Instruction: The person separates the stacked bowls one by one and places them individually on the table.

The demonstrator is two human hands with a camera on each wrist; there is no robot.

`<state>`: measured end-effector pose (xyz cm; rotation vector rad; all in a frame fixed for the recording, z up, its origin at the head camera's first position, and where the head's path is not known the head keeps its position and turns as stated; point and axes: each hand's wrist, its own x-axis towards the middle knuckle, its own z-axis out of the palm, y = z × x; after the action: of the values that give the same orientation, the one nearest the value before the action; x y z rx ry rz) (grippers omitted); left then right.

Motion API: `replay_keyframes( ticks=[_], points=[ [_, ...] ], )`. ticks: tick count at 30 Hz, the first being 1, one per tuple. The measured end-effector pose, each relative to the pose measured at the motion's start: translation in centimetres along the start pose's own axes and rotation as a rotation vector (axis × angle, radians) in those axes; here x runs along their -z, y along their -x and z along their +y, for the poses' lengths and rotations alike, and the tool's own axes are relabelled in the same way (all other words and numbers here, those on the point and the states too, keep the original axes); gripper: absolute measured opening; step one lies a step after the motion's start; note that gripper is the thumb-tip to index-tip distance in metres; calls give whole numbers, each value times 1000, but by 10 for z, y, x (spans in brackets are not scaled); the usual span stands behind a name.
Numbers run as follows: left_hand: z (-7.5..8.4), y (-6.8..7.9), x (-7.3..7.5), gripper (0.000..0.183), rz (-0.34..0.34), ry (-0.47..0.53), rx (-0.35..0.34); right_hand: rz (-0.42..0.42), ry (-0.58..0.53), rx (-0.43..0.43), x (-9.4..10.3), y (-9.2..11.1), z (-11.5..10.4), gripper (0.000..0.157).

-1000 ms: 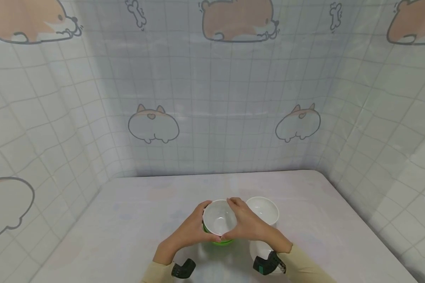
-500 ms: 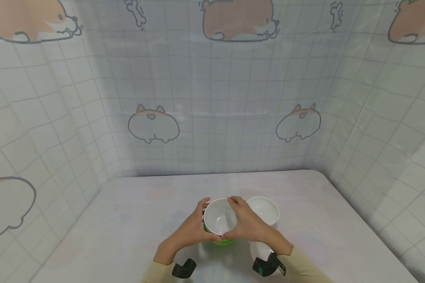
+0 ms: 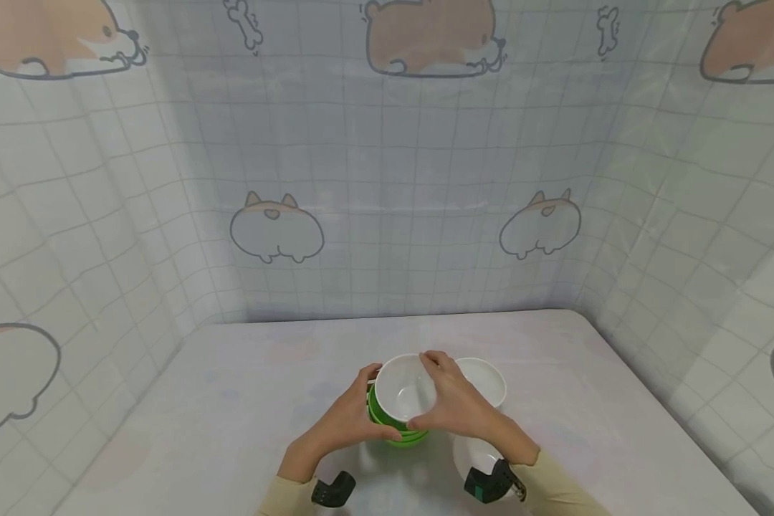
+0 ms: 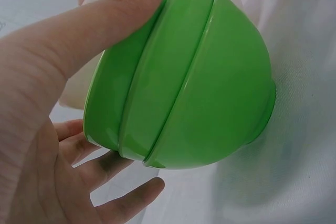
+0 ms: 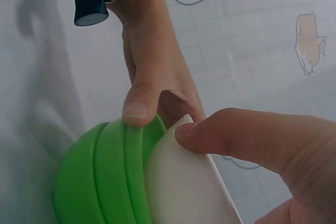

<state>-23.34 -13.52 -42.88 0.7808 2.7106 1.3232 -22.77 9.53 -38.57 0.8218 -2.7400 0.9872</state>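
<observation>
Several nested green bowls (image 4: 226,87) stand on the table in the middle, their rims stacked close together. My left hand (image 3: 348,416) grips the stack from the left, its thumb over the green side in the left wrist view. Sitting tilted in the top green bowl is a white bowl (image 3: 403,387), its lower part hidden inside. My right hand (image 3: 454,401) pinches this white bowl by its rim from the right; the right wrist view shows the thumb on the white wall (image 5: 184,182).
Another white bowl (image 3: 488,380) stands just behind my right hand. A further white dish (image 3: 472,455) lies partly under my right forearm. The pale table (image 3: 232,401) ends at a cloth wall (image 3: 387,265) with cartoon dogs.
My right hand has raised the white bowl and shifted it slightly right, so more of the green bowls shows below it. The left hand has stayed almost still on the green stack.
</observation>
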Motion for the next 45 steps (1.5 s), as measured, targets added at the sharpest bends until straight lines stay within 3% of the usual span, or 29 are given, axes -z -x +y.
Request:
replay_keyframes(
  ticks=[14,21,33,45],
  points=[
    [0,1,-1,114,11,-30,22,100,7,-98,27,-1,11,106],
    [-1,0,-2,112,29,-26,14,139,-17,-215,48,-1,31,106],
    [-1,-2,-4,111,22,-58,24,185,-13,-349,79,17,70,106],
    [-1,-1,-3,112,21,-53,38,197,28,-427,92,31,84,106]
  ],
)
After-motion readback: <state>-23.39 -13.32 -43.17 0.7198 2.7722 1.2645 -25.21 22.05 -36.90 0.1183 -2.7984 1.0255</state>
